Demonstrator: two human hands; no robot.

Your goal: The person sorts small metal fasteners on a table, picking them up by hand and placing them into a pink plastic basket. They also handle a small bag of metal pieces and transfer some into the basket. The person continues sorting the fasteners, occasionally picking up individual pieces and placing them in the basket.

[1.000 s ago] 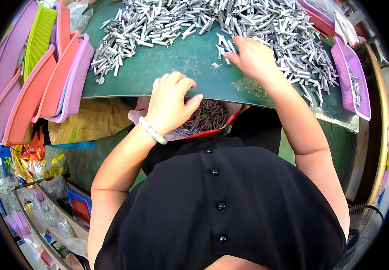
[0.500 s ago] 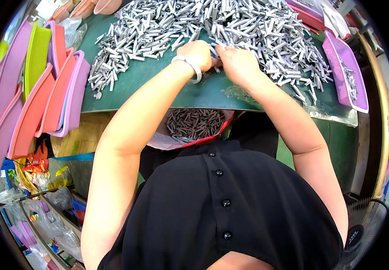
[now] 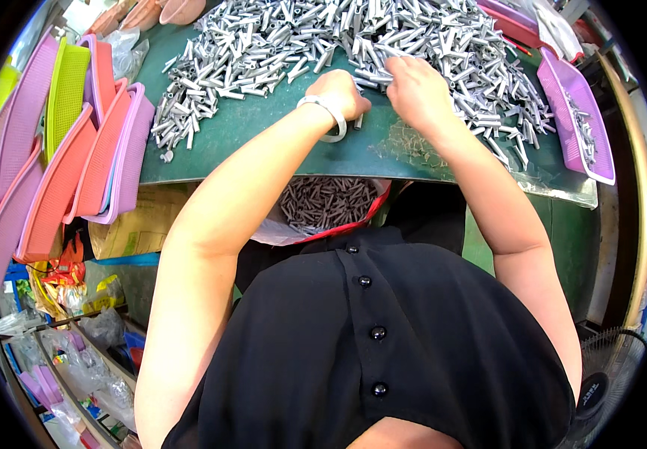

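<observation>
A wide heap of short silver-grey metal tubes (image 3: 278, 45) covers the far part of the green tabletop (image 3: 263, 142). My left hand (image 3: 338, 93), a pale bangle at its wrist, is closed at the heap's near edge. The end of one grey metal tube (image 3: 359, 120) pokes out below its fingers. To the right, my right hand (image 3: 419, 91) has its curled fingertips against the near side of the heap; whatever they pinch is hidden. Under the table edge, a red-rimmed bag (image 3: 378, 206) lined with clear plastic holds many dark brown slim pieces (image 3: 327, 202).
Purple, coral and green plastic baskets (image 3: 61, 179) are stacked at the left. A purple basket (image 3: 574, 123) with some tubes stands on the table's right edge. Coral bowls (image 3: 181, 10) sit at the far left. A fan (image 3: 600, 382) is low at the right.
My hands were close together over the near edge of the heap. Now they are apart: the right has moved away to the far right, onto the tubes, while the left has shifted slightly right.
</observation>
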